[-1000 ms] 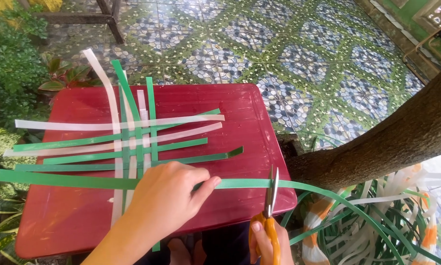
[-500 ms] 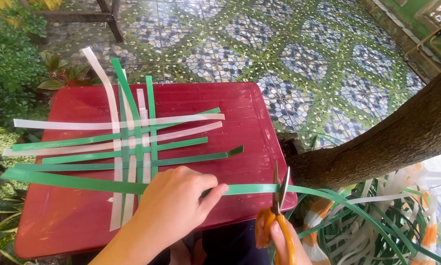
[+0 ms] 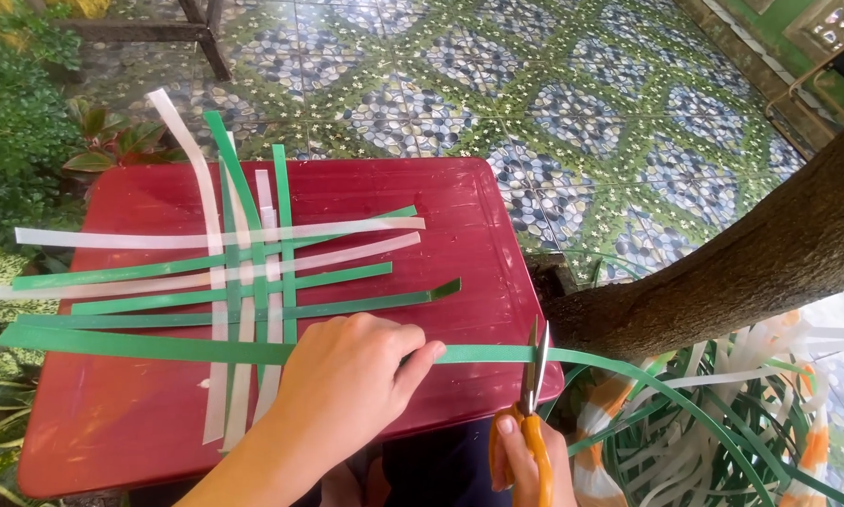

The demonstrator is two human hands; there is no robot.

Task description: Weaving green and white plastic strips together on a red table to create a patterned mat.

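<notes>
Hands: left (image 3: 347,385) pins green strip (image 3: 140,345), right (image 3: 525,460) scissors (image 3: 535,376) across it

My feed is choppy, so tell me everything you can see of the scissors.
The scissors have orange handles and slim metal blades. They stand nearly upright at the red table's near right edge, blades pointing away and closed or almost closed on the long green strip. The right hand grips the handles from below. The left hand presses the strip flat beside them.
</notes>
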